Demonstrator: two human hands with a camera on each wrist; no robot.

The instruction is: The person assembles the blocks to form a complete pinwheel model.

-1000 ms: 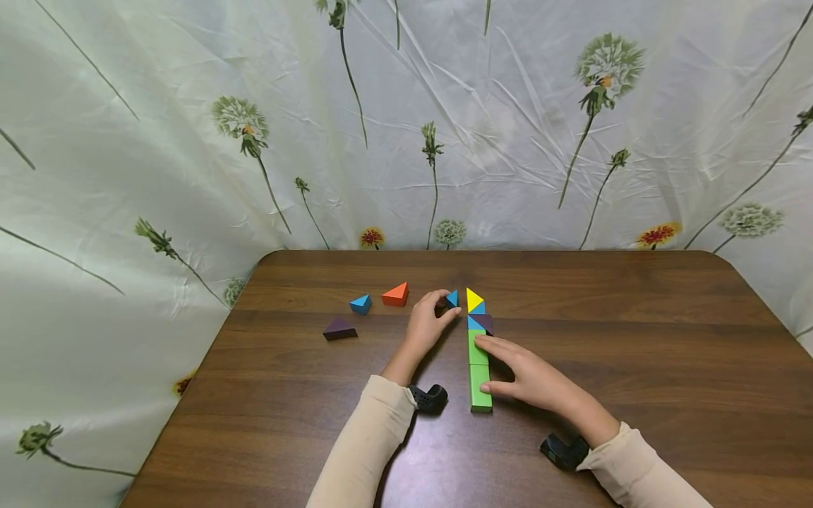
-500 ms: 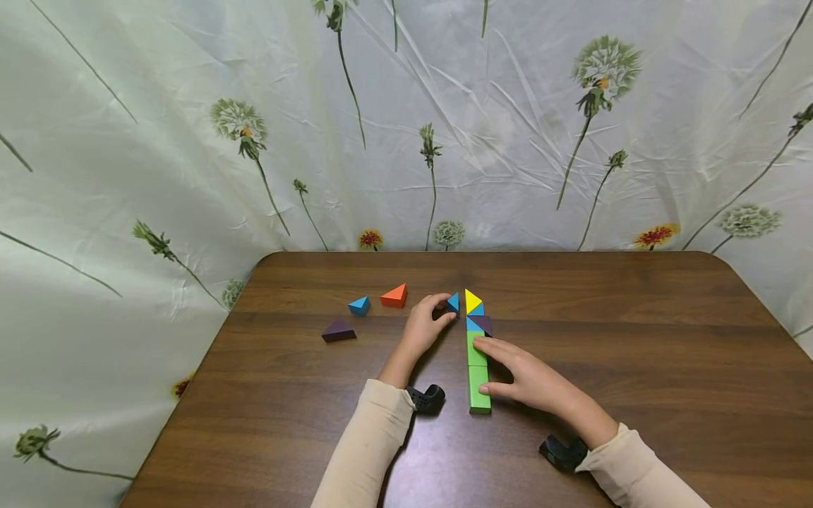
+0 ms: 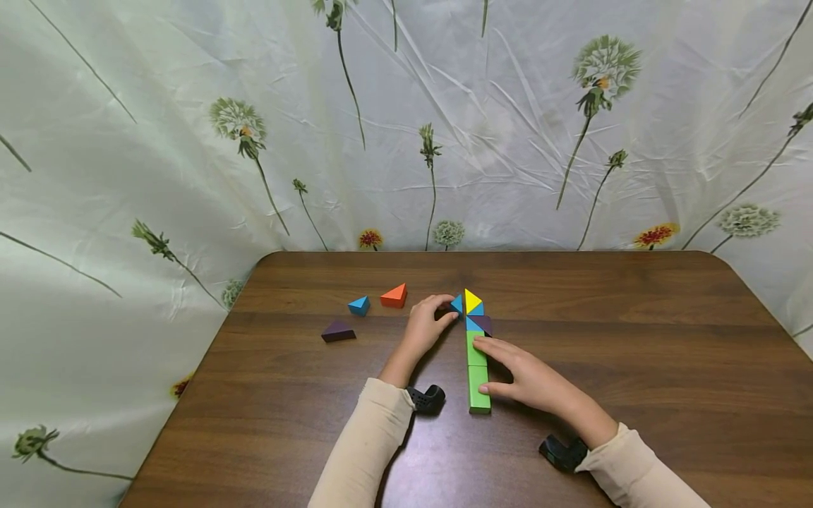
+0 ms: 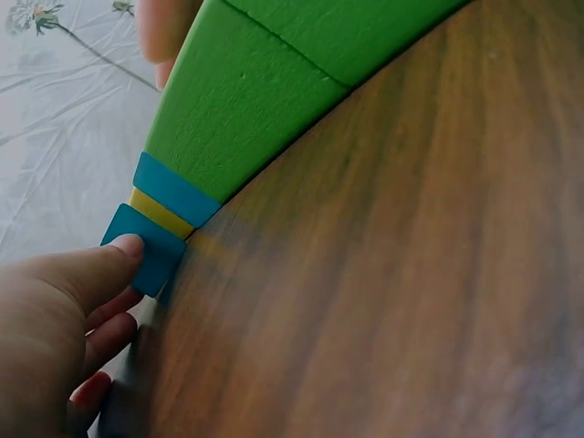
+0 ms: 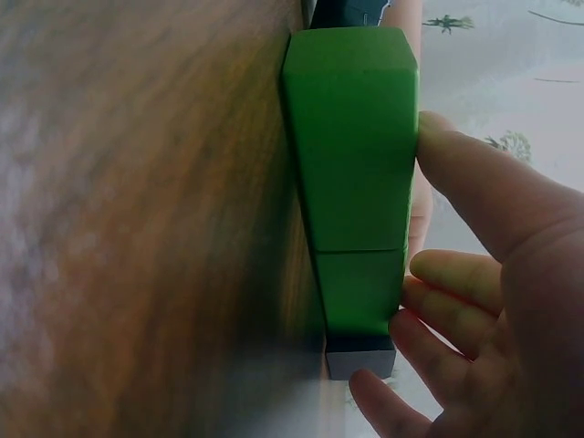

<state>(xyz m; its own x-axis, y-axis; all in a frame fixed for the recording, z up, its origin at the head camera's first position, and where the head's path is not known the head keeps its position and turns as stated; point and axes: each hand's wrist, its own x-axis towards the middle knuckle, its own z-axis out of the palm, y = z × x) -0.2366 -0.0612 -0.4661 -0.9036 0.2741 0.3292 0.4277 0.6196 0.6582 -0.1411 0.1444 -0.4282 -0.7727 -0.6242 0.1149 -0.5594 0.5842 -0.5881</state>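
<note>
My left hand pinches a blue triangular block between thumb and fingers, right beside the left side of a yellow triangular block. In the left wrist view, the thumb lies on the face of this blue block. The yellow block heads a straight row, with small blue triangles and a purple triangular block behind two green blocks laid end to end. Across the green blocks, my right hand rests its extended fingers and thumb on their top; the right wrist view shows the thumb at a green edge.
Left of the row lie a loose orange triangular block, a blue one and a dark purple one. The brown wooden table ends at a flower-patterned curtain. Black wrist devices hang under both wrists.
The blue block in my left hand has moved slightly right, closing the gap to the yellow block. My right hand stays in place on the green blocks.
</note>
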